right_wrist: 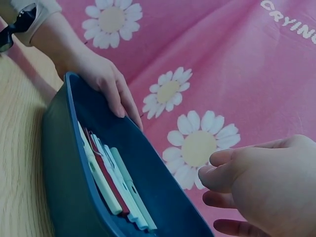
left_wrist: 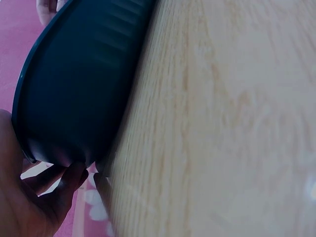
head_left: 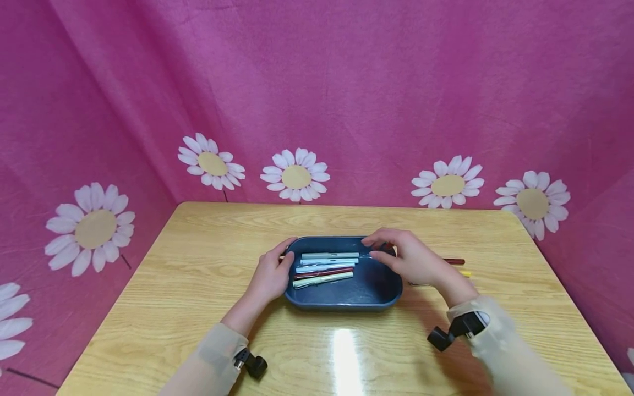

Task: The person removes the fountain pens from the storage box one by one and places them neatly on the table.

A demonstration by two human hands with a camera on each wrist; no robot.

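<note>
A dark blue oblong tray (head_left: 346, 303) with rounded corners stands on the table. Several pens lie side by side in its left part: pale green and light blue ones and a dark red pen (head_left: 324, 273). My left hand (head_left: 271, 275) grips the tray's left end, thumb over the rim and fingers against the outer wall. Over the tray's right end hovers my right hand (head_left: 403, 256), its fingers loosely bent and apart from the thumb. In the right wrist view nothing shows between these fingers.
On the wooden table (head_left: 198, 247), right of the tray, lie another dark red pen (head_left: 454, 261) and a yellow pen (head_left: 465, 273), both partly hidden by my right arm. A pink curtain (head_left: 337, 82) with daisies hangs behind the table and at both sides.
</note>
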